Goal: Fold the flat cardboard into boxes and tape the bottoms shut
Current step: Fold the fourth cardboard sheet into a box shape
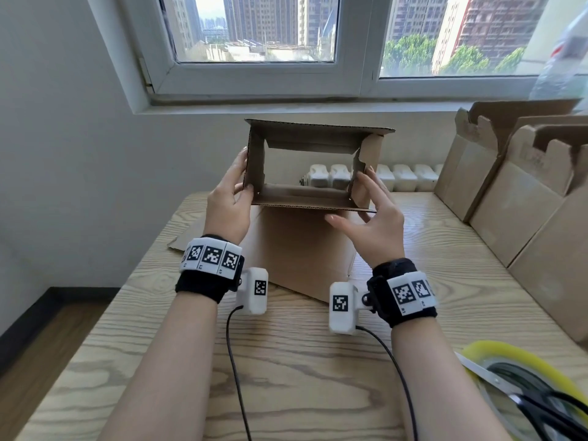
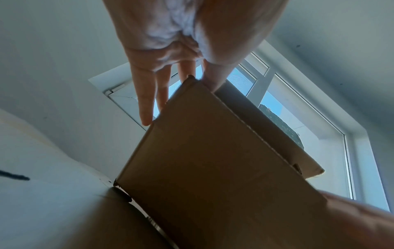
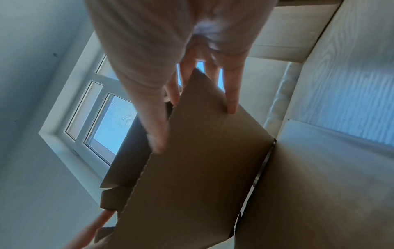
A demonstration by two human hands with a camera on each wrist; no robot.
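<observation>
I hold the box (image 1: 305, 140) raised above the tabletop (image 1: 286, 361): my left hand (image 1: 227, 202) pinches its left wall, thumb in front; my right hand (image 1: 374, 227), fingers spread, presses its lower right corner.

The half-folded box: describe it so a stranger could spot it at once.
Below the window, above the wooden table, the left hand and right hand hold one open cardboard box aloft. Unlike the boxes standing at the right, you can see straight through it.

Beyond the left hand (image 1: 227, 203) stood a daylit white-framed double window (image 1: 356, 58); beneath it, a pale wood-grain table (image 1: 302, 377).
</observation>
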